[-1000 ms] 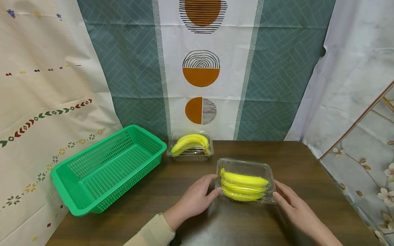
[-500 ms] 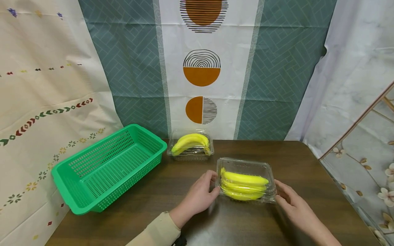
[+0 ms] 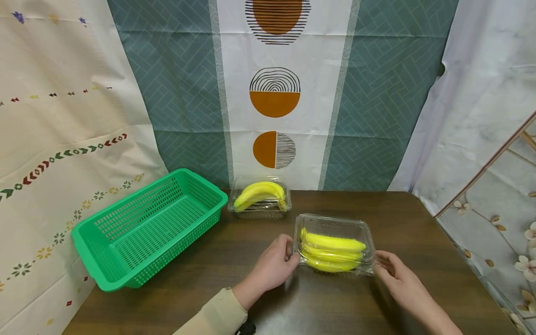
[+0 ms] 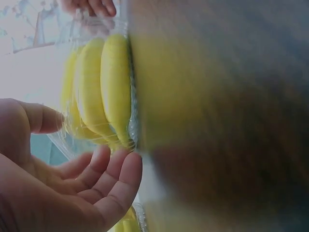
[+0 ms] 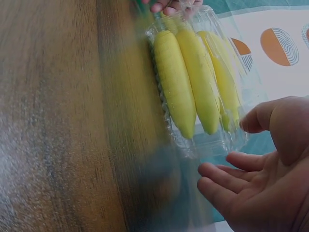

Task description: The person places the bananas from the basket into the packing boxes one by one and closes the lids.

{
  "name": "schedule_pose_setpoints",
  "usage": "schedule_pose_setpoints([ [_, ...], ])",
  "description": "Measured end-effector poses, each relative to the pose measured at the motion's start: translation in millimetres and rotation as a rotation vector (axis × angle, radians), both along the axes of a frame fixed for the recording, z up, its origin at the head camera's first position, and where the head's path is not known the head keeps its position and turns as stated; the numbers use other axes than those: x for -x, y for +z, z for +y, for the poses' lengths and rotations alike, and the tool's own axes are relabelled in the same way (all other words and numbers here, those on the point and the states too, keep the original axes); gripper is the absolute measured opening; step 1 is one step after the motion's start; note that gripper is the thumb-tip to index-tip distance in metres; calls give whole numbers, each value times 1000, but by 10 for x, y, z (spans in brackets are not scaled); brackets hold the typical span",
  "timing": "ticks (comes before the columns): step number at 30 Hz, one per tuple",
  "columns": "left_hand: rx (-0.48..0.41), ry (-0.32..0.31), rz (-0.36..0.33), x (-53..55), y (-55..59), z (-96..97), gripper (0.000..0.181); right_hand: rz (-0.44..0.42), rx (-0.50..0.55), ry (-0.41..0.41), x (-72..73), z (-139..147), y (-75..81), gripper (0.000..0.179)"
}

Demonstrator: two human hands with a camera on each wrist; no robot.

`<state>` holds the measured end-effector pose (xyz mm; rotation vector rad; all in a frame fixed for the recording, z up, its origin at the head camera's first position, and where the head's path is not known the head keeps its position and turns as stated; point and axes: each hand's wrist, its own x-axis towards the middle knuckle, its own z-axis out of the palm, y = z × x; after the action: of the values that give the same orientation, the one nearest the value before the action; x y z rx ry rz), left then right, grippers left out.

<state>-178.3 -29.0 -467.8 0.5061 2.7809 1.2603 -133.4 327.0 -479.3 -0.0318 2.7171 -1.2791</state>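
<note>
A clear plastic clamshell box (image 3: 335, 225) with several yellow bananas (image 3: 332, 251) in it sits on the brown table, its lid down. At its left end is my left hand (image 3: 270, 265), thumb and loosely bent fingers by the corner; in the left wrist view this hand (image 4: 72, 179) spans the end without wrapping it. My right hand (image 3: 399, 281) is at the right end. In the right wrist view the right hand (image 5: 260, 169) has its thumb by the box's corner and its fairly straight fingers just beside the end. Whether the fingertips touch the plastic is hard to tell.
Another clear box (image 3: 259, 215) holding bananas (image 3: 260, 193) stands at the table's back edge. Left of it is a green perforated basket (image 3: 148, 232), tilted lengthwise across the table's left side. Patterned cloths (image 3: 274, 56) hang behind and at both sides. The brown table (image 3: 335, 307) extends in front.
Both thumbs have drawn back slightly from the box's front corners, and the left hand has shifted a little. The box stays in nearly the same place.
</note>
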Motion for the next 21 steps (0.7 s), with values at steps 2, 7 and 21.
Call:
schedule_pose_setpoints([
  [2,20,-8,-9,-4,19,-9,18,-16,-25,-4,-3,-7,20,77],
  [7,77,-28,-32,-10,38,-28,19,-46,-84,3,-34,-72,119,60],
  [21,80,-48,-37,0,-15,-32,29,-74,-112,10,-33,-77,165,51],
])
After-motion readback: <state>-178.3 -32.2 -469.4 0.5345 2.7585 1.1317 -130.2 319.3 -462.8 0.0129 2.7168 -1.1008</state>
